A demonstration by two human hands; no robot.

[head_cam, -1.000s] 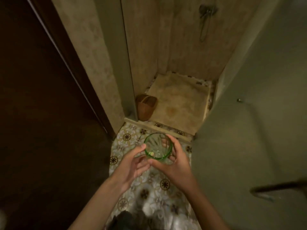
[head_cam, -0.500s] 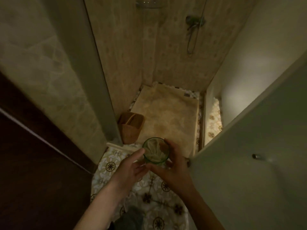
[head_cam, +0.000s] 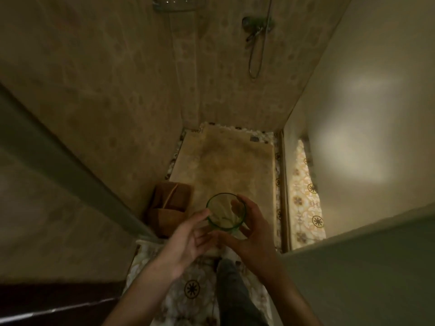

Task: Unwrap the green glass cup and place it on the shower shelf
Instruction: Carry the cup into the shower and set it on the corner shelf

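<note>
Gripping green glass cup [head_cam: 226, 211] upright, right hand [head_cam: 253, 234], left hand [head_cam: 188, 241] relaxed beside, shelf [head_cam: 175, 4] cropped.

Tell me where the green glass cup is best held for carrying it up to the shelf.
Grip the green glass cup around its side wall, coming from the right as the right hand does now. It stands upright with its mouth open upward, so a wrap around the round wall likely keeps it level. The left hand only touches its left side.
</note>
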